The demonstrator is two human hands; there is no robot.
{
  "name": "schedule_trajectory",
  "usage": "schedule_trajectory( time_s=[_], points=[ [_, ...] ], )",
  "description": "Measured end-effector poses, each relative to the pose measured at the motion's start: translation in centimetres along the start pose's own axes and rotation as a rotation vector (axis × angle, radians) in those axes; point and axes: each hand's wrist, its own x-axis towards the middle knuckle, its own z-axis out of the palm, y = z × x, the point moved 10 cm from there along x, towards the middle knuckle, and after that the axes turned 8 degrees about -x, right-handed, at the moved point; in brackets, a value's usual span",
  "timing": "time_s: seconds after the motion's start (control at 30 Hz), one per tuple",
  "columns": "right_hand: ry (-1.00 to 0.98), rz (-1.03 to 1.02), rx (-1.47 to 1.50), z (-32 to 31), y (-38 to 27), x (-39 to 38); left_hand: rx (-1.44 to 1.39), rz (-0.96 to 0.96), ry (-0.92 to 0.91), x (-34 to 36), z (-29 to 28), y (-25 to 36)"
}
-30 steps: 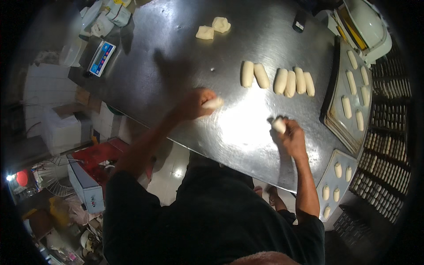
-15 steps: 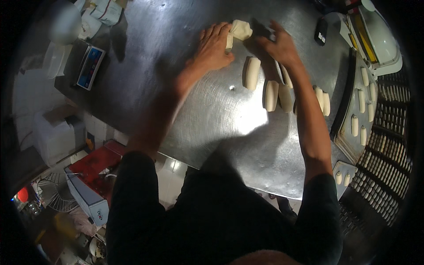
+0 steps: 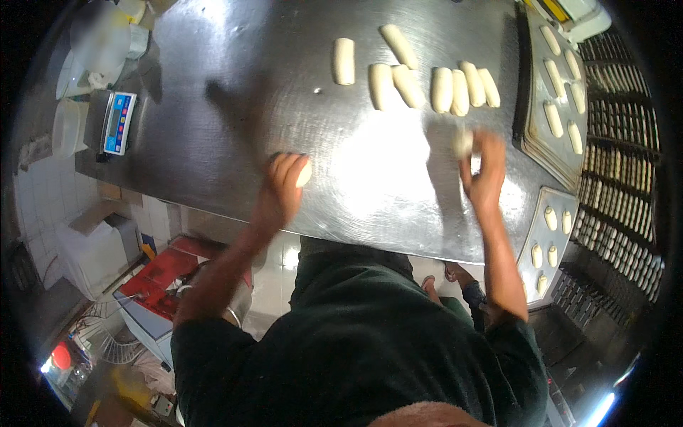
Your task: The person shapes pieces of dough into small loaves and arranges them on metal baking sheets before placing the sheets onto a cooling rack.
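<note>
Near the front edge of the steel table, my left hand (image 3: 283, 186) curls over a pale dough piece (image 3: 304, 174), which shows only past the fingers. To the right, my right hand (image 3: 486, 167) pinches another dough piece (image 3: 463, 142) between thumb and fingers; motion blurs it. Beyond the hands lie several smooth dough rolls. One roll (image 3: 344, 61) lies by itself, a slanted roll (image 3: 398, 47) is farther back, and a tight row includes a roll (image 3: 442, 90) just beyond my right hand.
A stack of trays with dough rolls (image 3: 528, 135) stands at the table's right end, with another tray (image 3: 542, 235) nearer me. Racks of small rolls (image 3: 619, 164) are farther right. A digital scale (image 3: 119, 123) sits on the left. A person's foot (image 3: 429, 283) shows below the table.
Both hands have come back from the far side toward the table's front edge. My right hand, spread half a second ago, now holds dough. The whole view has shifted.
</note>
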Motion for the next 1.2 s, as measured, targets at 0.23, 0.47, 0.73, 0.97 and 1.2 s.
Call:
schedule_trajectory(
  time_s=[0.23,0.47,0.73,0.97,1.2],
  points=[
    [-0.164,-0.017,-0.266,4.0,4.5,-11.0,0.307,-0.142,0.113,7.6,2.5,-2.3],
    [-0.085,-0.105,-0.061,4.3,3.9,-12.3,0.280,-0.218,-0.057,3.9,4.5,1.5],
    [-0.211,0.081,-0.221,4.8,2.3,-7.2,0.453,-0.233,0.048,6.2,3.3,1.3],
    [-0.517,0.149,0.075,1.8,5.5,-9.4,-0.161,-0.130,-0.088,5.1,-0.6,-0.6],
    [-0.101,0.209,0.029,0.3,4.3,-11.6,-0.081,-0.468,0.014,1.9,-0.9,-4.3]
  ],
)
